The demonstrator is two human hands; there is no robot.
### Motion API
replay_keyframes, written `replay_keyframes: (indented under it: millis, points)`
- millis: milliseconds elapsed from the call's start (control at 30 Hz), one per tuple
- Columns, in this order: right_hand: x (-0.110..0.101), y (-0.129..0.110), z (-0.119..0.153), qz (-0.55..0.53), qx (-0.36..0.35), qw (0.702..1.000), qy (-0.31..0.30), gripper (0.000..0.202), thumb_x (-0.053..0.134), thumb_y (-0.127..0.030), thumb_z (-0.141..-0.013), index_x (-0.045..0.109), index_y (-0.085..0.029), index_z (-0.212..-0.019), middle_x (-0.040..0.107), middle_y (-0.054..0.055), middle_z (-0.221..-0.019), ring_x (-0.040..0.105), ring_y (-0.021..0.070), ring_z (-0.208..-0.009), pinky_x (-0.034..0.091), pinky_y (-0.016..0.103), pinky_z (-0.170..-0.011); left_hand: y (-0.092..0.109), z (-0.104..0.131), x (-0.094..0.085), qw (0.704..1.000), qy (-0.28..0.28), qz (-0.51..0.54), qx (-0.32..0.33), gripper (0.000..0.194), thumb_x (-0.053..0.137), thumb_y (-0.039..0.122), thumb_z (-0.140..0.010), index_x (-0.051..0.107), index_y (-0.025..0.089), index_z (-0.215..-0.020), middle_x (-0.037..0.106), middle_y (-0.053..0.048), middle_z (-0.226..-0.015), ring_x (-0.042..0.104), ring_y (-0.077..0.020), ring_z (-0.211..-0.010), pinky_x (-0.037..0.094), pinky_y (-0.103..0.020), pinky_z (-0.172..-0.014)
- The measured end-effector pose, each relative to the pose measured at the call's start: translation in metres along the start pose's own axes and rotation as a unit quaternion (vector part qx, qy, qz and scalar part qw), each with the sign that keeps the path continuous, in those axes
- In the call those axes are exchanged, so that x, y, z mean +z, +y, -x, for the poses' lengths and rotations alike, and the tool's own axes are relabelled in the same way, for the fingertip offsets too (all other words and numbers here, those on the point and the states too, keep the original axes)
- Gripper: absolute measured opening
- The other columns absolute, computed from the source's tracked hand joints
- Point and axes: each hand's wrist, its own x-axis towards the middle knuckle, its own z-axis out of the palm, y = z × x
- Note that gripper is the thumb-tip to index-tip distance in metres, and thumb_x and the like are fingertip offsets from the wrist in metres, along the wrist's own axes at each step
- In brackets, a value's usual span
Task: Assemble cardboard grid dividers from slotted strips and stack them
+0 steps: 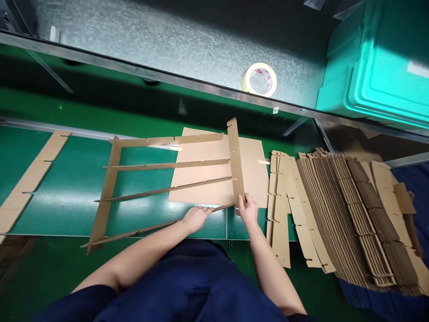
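Observation:
My left hand (pixel 197 219) is closed on the nearest long cardboard strip (pixel 144 230), close to its right end. With fingers and thumb my right hand (pixel 248 209) grips the near end of an upright slotted cardboard strip (pixel 236 161), which crosses the right ends of the long strips. Several long strips run left to right on edge, among them the farthest strip (pixel 161 140). At the left they meet another cross strip (pixel 106 197). Beneath the right part lies a flat cardboard sheet (pixel 208 179). Whether the slots at the right are fully joined, I cannot tell.
Several slotted strips lie stacked (pixel 335 214) at the right, with loose strips (pixel 279 205) beside them. One flat strip (pixel 30 183) lies on the green table (pixel 73 179) at the left. A metal shelf (pixel 134 31) above carries a tape roll (pixel 246 80) and a turquoise bin (pixel 385 58).

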Motion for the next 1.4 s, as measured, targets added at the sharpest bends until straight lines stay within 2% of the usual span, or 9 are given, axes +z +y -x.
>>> replay_keyframes:
  millis: [233, 400, 500, 633, 733, 833, 933, 1033, 1400]
  points:
    - [0.012, -0.012, -0.021, 0.039, -0.014, 0.999, -0.025, 0.036, 0.035, -0.046, -0.093, 0.056, -0.019, -0.082, 0.057, 0.003, -0.071, 0.05, 0.0148, -0.064, 0.034, 0.026, -0.061, 0.002, -0.001, 0.003, 1.0, 0.014, 0.01, -0.017, 0.056, 0.042, 0.006, -0.082, 0.048, 0.019, -0.135, 0.068, -0.009, -0.113, 0.064, -0.0238, -0.103, 0.05, -0.037, -0.088]
    - [0.027, -0.009, -0.01, 0.108, -0.03, 0.993, -0.025, 0.038, 0.031, -0.042, -0.096, 0.058, -0.018, -0.085, 0.06, 0.005, -0.079, 0.05, 0.0151, -0.065, 0.031, 0.027, -0.058, 0.002, 0.0, 0.013, 0.999, 0.032, 0.009, -0.005, 0.056, 0.043, 0.006, -0.082, 0.048, 0.019, -0.135, 0.068, -0.009, -0.114, 0.064, -0.0238, -0.102, 0.049, -0.037, -0.087]
    - [0.033, -0.004, -0.004, 0.124, -0.039, 0.991, -0.004, 0.042, 0.027, -0.043, -0.098, 0.058, -0.018, -0.084, 0.06, 0.006, -0.076, 0.052, 0.0166, -0.068, 0.032, 0.027, -0.059, 0.0, 0.002, 0.014, 0.999, 0.048, 0.02, 0.007, 0.043, 0.041, 0.016, -0.09, 0.051, 0.02, -0.132, 0.068, -0.009, -0.112, 0.064, -0.0227, -0.1, 0.049, -0.037, -0.087]
    - [0.033, 0.002, 0.0, 0.119, -0.059, 0.991, 0.01, 0.045, 0.026, -0.046, -0.098, 0.057, -0.019, -0.08, 0.06, 0.006, -0.074, 0.054, 0.017, -0.069, 0.034, 0.028, -0.061, -0.01, -0.008, -0.006, 0.988, 0.141, 0.039, 0.041, 0.039, 0.041, 0.042, -0.096, 0.057, 0.022, -0.125, 0.063, -0.009, -0.123, 0.054, -0.023, -0.119, 0.043, -0.04, -0.098]
    - [0.032, 0.003, 0.004, 0.114, -0.04, 0.992, 0.027, 0.048, 0.023, -0.048, -0.099, 0.056, -0.018, -0.08, 0.061, 0.006, -0.075, 0.053, 0.0161, -0.064, 0.033, 0.027, -0.058, -0.018, -0.04, -0.035, 0.978, 0.207, 0.011, 0.009, 0.042, 0.043, 0.039, -0.095, 0.053, 0.019, -0.13, 0.049, -0.012, -0.141, 0.039, -0.0251, -0.134, 0.035, -0.042, -0.108]
    - [0.03, 0.001, 0.008, 0.119, -0.011, 0.992, 0.031, 0.05, 0.021, -0.049, -0.098, 0.054, -0.019, -0.078, 0.061, 0.005, -0.074, 0.052, 0.0155, -0.062, 0.03, 0.027, -0.055, -0.022, -0.081, -0.061, 0.987, 0.156, -0.016, -0.048, 0.052, 0.046, 0.026, -0.092, 0.037, 0.016, -0.143, 0.038, -0.015, -0.149, 0.035, -0.0258, -0.137, 0.035, -0.042, -0.108]
    - [0.028, -0.002, 0.011, 0.129, 0.0, 0.992, 0.014, 0.048, 0.022, -0.048, -0.098, 0.054, -0.02, -0.077, 0.061, 0.004, -0.074, 0.052, 0.0151, -0.061, 0.029, 0.027, -0.055, -0.023, -0.107, -0.07, 0.994, 0.077, -0.018, -0.081, 0.054, 0.044, 0.008, -0.087, 0.04, 0.017, -0.14, 0.059, -0.016, -0.128, 0.055, -0.0253, -0.119, 0.045, -0.04, -0.096]
    - [0.027, -0.003, 0.014, 0.136, 0.009, 0.991, -0.005, 0.045, 0.023, -0.045, -0.098, 0.055, -0.019, -0.079, 0.061, 0.005, -0.076, 0.053, 0.0153, -0.063, 0.03, 0.027, -0.056, -0.022, -0.109, -0.063, 0.996, 0.054, -0.02, -0.066, 0.048, 0.041, 0.001, -0.083, 0.053, 0.019, -0.125, 0.068, -0.012, -0.108, 0.064, -0.0236, -0.102, 0.05, -0.036, -0.085]
    - [0.015, -0.029, 0.003, 0.216, 0.073, 0.964, -0.136, 0.023, 0.038, -0.03, -0.098, 0.056, -0.017, -0.094, 0.064, 0.003, -0.087, 0.052, 0.0112, -0.061, 0.02, 0.027, -0.053, -0.018, -0.103, -0.054, 0.996, 0.044, -0.037, -0.061, 0.041, 0.041, 0.003, -0.084, 0.055, 0.02, -0.117, 0.068, -0.01, -0.107, 0.063, -0.0204, -0.1, 0.051, -0.033, -0.083]
